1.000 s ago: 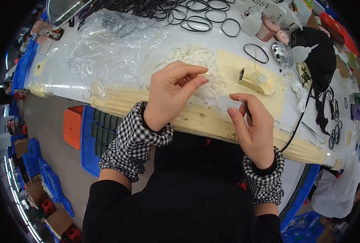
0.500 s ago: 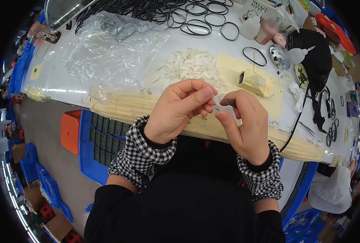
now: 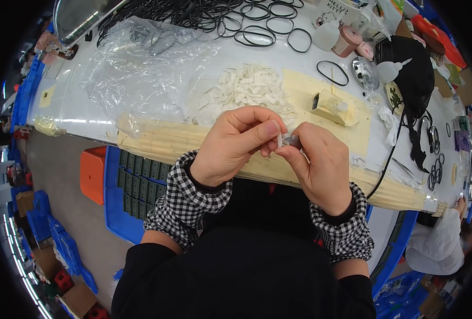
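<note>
Both of my hands meet over the near edge of the worktable, fingertips almost touching. My left hand [image 3: 238, 143] is closed in a pinch on a small white strip [image 3: 279, 141] that stands up between thumb and forefinger. In my right hand [image 3: 321, 162], thumb and forefinger close around a small grey piece [image 3: 293, 140]; its kind is too small to make out. Just beyond the hands lies a pile of similar white strips [image 3: 249, 87]. Right of that pile, a cream tape-wrapped block [image 3: 334, 108] sits on a yellowish sheet [image 3: 300, 85].
Crumpled clear plastic [image 3: 140, 69] covers the table's left part. Black rubber rings [image 3: 257, 34] lie heaped at the back. Bottles, a pink jar [image 3: 347, 41] and a black cloth bag [image 3: 409, 80] crowd the right. Below the edge are a blue tray [image 3: 120, 226] of dark green parts and an orange stool [image 3: 93, 175].
My right hand has shifted slightly left, bringing its fingertips and the grey piece against the white strip. My left hand stays nearly in place.
</note>
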Demonstrator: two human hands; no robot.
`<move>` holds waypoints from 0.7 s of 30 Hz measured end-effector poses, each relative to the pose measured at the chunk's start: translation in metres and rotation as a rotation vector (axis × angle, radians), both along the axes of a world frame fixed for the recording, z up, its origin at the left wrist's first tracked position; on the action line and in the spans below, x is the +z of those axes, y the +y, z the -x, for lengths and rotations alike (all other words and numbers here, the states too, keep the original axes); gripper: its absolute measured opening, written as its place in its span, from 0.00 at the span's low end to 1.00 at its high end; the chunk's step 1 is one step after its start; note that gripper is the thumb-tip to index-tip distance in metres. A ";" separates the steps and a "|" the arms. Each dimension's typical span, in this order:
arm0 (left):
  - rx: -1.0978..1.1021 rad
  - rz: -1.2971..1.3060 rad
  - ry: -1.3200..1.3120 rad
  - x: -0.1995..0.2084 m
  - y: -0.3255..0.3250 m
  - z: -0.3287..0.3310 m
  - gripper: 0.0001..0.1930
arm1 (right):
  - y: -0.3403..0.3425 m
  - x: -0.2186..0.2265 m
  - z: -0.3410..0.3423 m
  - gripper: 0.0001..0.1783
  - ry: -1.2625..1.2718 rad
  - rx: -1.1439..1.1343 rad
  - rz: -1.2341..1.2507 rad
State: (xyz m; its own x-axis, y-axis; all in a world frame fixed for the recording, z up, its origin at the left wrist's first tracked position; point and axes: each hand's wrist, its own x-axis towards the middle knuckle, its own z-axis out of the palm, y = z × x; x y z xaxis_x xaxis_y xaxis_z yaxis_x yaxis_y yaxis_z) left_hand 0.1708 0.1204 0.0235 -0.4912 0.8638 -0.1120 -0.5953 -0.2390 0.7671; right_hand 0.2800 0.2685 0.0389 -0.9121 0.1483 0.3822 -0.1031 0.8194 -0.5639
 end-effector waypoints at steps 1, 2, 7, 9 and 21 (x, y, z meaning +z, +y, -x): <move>0.004 0.004 0.009 -0.001 0.000 0.000 0.08 | -0.001 0.000 0.000 0.18 -0.006 -0.002 -0.008; 0.008 0.009 0.019 -0.001 0.000 -0.001 0.08 | -0.001 0.000 0.000 0.18 -0.013 -0.003 -0.016; 0.038 -0.026 -0.040 -0.007 0.002 -0.008 0.08 | -0.004 -0.001 0.002 0.19 0.007 -0.025 -0.036; 0.056 -0.032 -0.047 -0.010 0.002 -0.010 0.08 | -0.004 -0.001 0.002 0.19 0.006 -0.032 -0.041; 0.072 -0.071 -0.001 -0.012 0.000 -0.011 0.07 | -0.008 0.000 0.002 0.19 0.027 -0.034 -0.066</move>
